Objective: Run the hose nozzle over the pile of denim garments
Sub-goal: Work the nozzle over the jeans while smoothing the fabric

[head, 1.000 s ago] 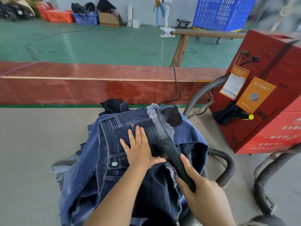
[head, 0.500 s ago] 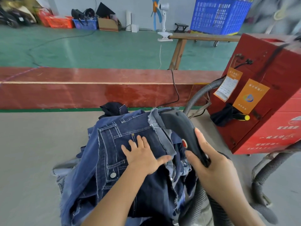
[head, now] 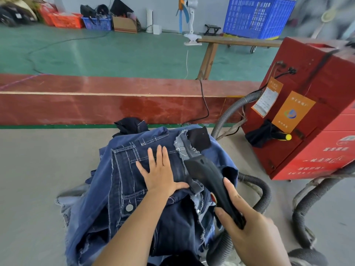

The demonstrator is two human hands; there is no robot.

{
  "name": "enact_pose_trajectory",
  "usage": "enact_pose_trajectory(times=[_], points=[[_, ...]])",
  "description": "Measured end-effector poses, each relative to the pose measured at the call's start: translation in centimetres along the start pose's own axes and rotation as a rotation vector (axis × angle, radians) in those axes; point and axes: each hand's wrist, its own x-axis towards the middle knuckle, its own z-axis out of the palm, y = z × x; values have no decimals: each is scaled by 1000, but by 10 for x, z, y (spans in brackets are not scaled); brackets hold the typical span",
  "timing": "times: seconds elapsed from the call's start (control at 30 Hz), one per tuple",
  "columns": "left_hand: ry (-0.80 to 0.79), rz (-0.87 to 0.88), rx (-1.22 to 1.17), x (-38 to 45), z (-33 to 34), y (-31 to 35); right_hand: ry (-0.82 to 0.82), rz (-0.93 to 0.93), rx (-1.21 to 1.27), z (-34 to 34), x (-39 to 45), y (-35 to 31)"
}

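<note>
Black nozzle (head: 207,175) lies w/ its tip down on top of the denim pile (head: 146,189), approx mid-desk (head: 38,179), tip near a frayed waistband edge. Right hand (head: 247,227) grips the nozzle's rear end, fingers wrapped round it. Left hand (head: 159,173) pressed flat on the jeans just beside the nozzle, fingers straight & spread. Grey ribbed hose (head: 257,191) loops to the right of the pile. Red machine (head: 317,116) stands further right.

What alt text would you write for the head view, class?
A person's right hand grips a black hose nozzle laid on a pile of denim garments, while the left hand presses flat on top. A red machine stands at right.
</note>
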Motion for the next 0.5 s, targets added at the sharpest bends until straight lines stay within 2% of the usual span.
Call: enact_pose_trajectory(times=[0.23, 0.37, 0.43, 0.5], points=[[1, -13, -30, -3, 4, 1, -98, 23, -148, 30, 13, -5], [-18, -15, -6, -3, 2, 2, -107, -54, -255, 42, 27, -11], [-26, -20, -8, -2, 2, 2, -132, -68, -229, 43, 41, -16], [-26, -19, -20, -3, 2, 1, -151, -54, -101, 39, 55, -19]])
